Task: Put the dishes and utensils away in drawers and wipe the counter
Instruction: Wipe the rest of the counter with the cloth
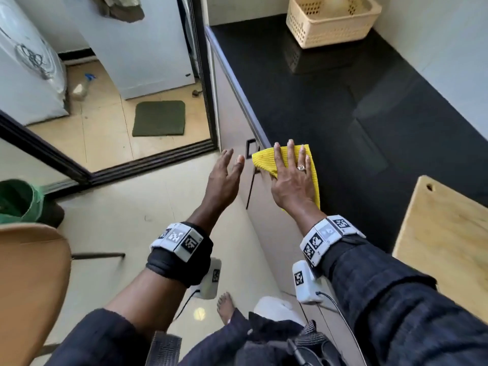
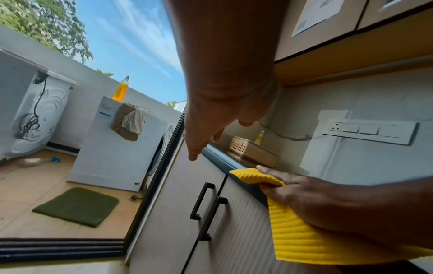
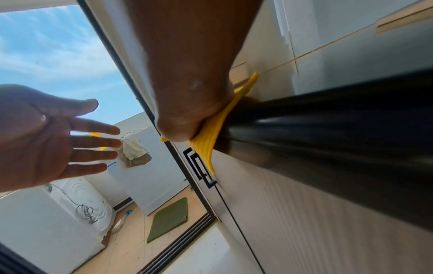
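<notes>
The right hand [image 1: 291, 180] lies flat, fingers straight, pressing a yellow ribbed cloth [image 1: 311, 165] onto the front edge of the black tabletop [image 1: 343, 107]; one corner of the cloth hangs over the edge above the cabinet handles [image 2: 206, 209]. The left hand [image 1: 224, 180] hovers just beside it off the edge, fingers spread, holding nothing. A cream perforated basket [image 1: 330, 25] sits at the far end, a wooden cutting board [image 1: 443, 247] near the right.

1. No word, brand or number is legible in any view.
2. The wrist bands [image 1: 182, 240] carry black-and-white square code markers, patterns only.
3. A paper sheet [image 2: 316, 14] on the upper cabinet shows print too blurred to read.
</notes>
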The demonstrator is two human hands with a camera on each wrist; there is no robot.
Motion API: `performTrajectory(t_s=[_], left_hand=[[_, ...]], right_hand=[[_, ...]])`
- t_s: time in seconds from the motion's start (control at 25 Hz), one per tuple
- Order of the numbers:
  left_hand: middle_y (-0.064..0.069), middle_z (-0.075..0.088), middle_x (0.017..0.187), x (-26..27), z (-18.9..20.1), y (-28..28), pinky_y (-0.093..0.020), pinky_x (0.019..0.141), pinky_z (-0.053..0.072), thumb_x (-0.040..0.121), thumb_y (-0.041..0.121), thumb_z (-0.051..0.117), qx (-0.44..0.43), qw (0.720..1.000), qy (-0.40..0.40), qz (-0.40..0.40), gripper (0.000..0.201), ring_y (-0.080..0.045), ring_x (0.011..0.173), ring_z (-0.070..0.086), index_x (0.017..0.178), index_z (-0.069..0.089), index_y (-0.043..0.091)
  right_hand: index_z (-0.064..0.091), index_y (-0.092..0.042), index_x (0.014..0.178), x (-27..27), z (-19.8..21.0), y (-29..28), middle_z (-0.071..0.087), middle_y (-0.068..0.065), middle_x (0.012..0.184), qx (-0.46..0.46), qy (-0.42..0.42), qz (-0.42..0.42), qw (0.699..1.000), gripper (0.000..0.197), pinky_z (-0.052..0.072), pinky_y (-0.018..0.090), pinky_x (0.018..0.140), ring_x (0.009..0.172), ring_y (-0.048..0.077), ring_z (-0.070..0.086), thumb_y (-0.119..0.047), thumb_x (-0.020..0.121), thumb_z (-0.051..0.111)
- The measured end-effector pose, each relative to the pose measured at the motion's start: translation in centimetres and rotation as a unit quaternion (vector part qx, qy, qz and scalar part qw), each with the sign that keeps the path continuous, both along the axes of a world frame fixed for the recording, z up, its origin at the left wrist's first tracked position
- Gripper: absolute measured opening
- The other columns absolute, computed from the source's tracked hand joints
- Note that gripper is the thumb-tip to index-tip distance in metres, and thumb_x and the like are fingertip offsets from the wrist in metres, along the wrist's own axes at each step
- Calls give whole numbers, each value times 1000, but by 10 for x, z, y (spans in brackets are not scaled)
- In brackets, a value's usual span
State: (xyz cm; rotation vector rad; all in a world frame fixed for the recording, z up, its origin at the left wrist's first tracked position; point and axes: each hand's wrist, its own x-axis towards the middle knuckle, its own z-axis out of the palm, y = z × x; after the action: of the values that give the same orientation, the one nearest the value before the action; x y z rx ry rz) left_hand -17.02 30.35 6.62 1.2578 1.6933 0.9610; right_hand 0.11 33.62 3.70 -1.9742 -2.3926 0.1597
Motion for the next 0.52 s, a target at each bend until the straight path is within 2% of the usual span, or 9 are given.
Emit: performTrajectory(t_s=[0.08,0.2,0.28,0.4,0.52], left_hand=[[-6,38,155,-12,-3,36,-43,118,29,100,45,46,14,1000,2,-22,57,-18,144,32,149,38,16],[-6,40,153,-39,-11,111,-46,116,32,97,52,44,34,999,8,-41,62,-18,142,35,148,39,17],[-7,41,152,-56,-15,167,-46,116,32,98,50,44,46,997,28,-51,59,-19,142,35,148,39,17],[-8,41,152,-74,-16,243,-46,114,34,100,44,45,43,997,21,-53,54,-19,140,37,147,40,17],[-6,46,146,-93,-10,321,-43,110,40,100,45,47,32,998,4,-57,51,-17,133,44,143,44,17]], right_hand=[[-6,-23,156,-17,1,39,-7,15,163,6,4,3,1000,76,1,51,122,149,41,-5,-48,99,37],[-9,-23,156,-50,-3,108,-11,15,163,-2,9,8,1000,76,-1,51,122,149,40,-9,-47,99,37],[-10,-23,156,-72,-6,158,-11,15,163,8,2,24,1000,74,-2,51,122,149,40,-10,-45,100,34],[-7,-23,156,-106,-6,227,-10,15,163,17,9,41,999,68,-1,50,122,149,40,-9,-47,98,20],[-3,-24,156,-138,1,292,-7,15,163,-6,10,39,999,72,3,51,122,149,40,-8,-53,92,8]])
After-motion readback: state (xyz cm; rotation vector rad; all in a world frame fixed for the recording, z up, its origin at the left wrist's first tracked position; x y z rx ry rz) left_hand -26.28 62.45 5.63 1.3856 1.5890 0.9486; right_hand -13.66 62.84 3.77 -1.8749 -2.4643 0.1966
